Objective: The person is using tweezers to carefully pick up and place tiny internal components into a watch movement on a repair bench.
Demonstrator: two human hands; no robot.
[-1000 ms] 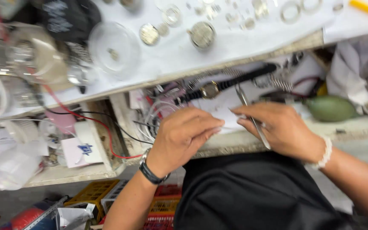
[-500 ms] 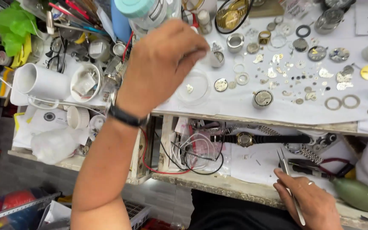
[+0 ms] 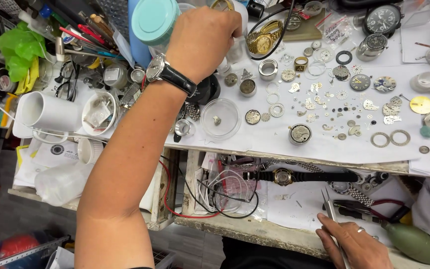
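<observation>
My left hand [image 3: 202, 40] reaches far over the bench, fingers curled beside a teal-lidded jar [image 3: 154, 20] and a white container [image 3: 236, 30]; what it grips is hidden behind the knuckles. A black-strapped watch is on that wrist. My right hand [image 3: 355, 246] rests at the drawer's front edge and holds thin metal tweezers [image 3: 328, 206], tips pointing away from me. A wristwatch with a black strap [image 3: 284, 176] lies flat in the open drawer, just beyond the tweezers.
White paper [image 3: 274, 142] on the bench carries several small watch parts, rings and dials, a clear dish [image 3: 220, 118] and a round movement [image 3: 300, 133]. A green rubber blower [image 3: 416, 244] lies at the right. A white mug [image 3: 46, 112], tools and wires crowd the left.
My left hand lifted out of the drawer and stretched up to the back of the bench. My right hand stayed low in the drawer with the tweezers.
</observation>
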